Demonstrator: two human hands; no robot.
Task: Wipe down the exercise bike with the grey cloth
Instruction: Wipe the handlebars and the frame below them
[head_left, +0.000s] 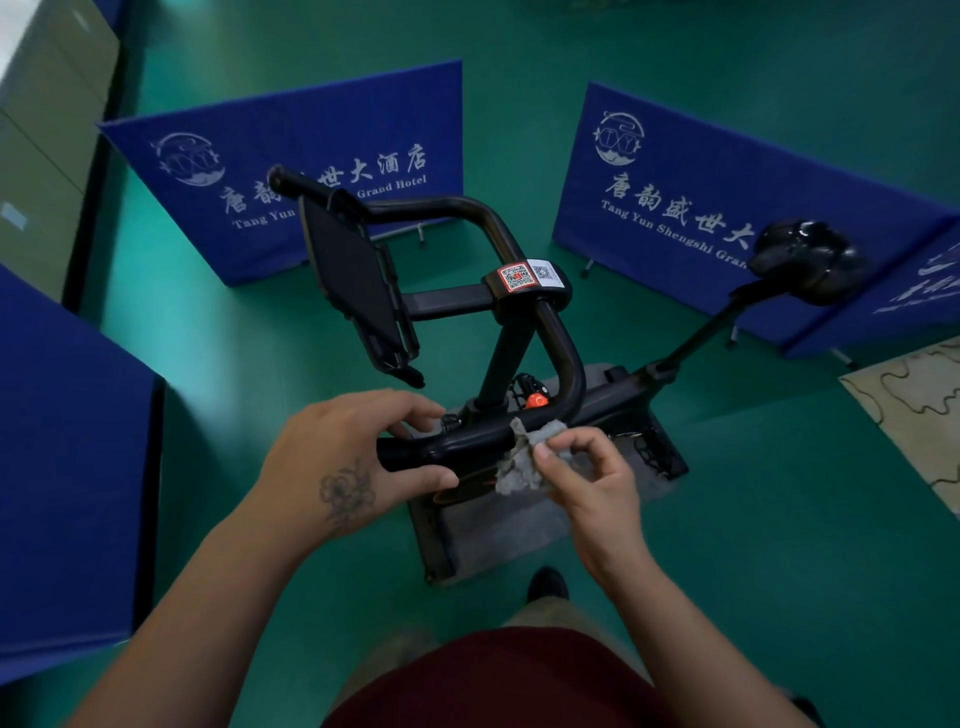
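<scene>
Green floor and blue banners surround the exercise bike (524, 332). At the near end of its handlebar (467, 441), the left hand (343, 457) grips the bar while the right hand (587, 473) pinches the grey cloth (519, 462) against it. Such a loose pinch may let the cloth slip off and drop.

The left hand (358, 457) grips the near end of the exercise bike's handlebar (467, 441), thumb under and fingers over. Just right of that grip, the right hand (587, 478) pinches the grey cloth (524, 457) against the bar, apparently between thumb and forefinger.
</scene>
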